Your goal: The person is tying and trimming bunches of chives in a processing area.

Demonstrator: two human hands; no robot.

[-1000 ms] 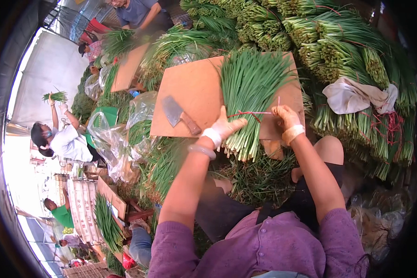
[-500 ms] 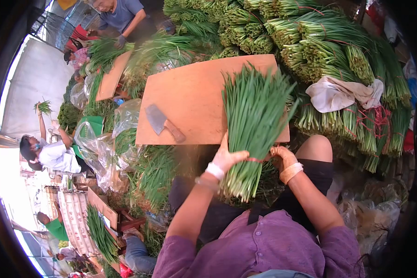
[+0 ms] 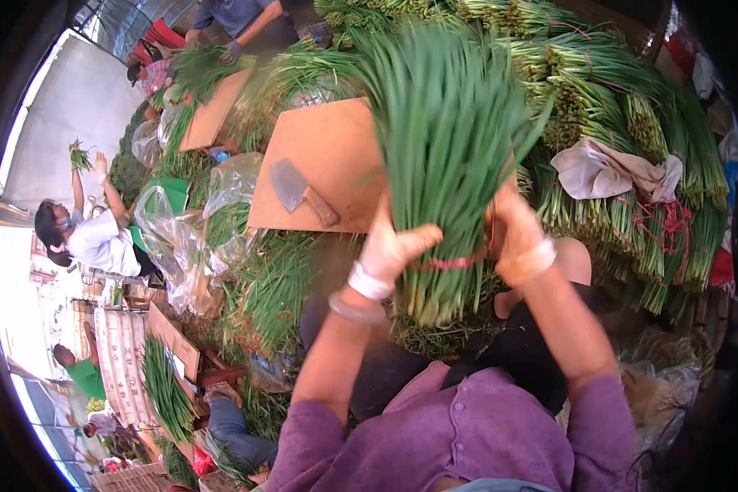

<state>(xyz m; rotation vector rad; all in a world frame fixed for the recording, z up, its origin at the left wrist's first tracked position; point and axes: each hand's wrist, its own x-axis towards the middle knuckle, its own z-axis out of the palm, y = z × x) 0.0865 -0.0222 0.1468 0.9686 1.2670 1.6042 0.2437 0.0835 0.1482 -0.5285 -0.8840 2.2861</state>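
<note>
Head view: dead twelve o'clock from the wearer (image 3: 476, 426), the chive bundle (image 3: 451, 148) has risen since half a second ago, hiding more of the chopping board (image 3: 324, 152) at eleven; left hand (image 3: 392, 246) and right hand (image 3: 517, 230) grip it, half-curled, at nine and three.

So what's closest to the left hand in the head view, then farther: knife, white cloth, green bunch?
1. Green bunch: touching the left hand.
2. Knife: on the board, left of that hand.
3. White cloth: over on the right, atop bundles.
</note>
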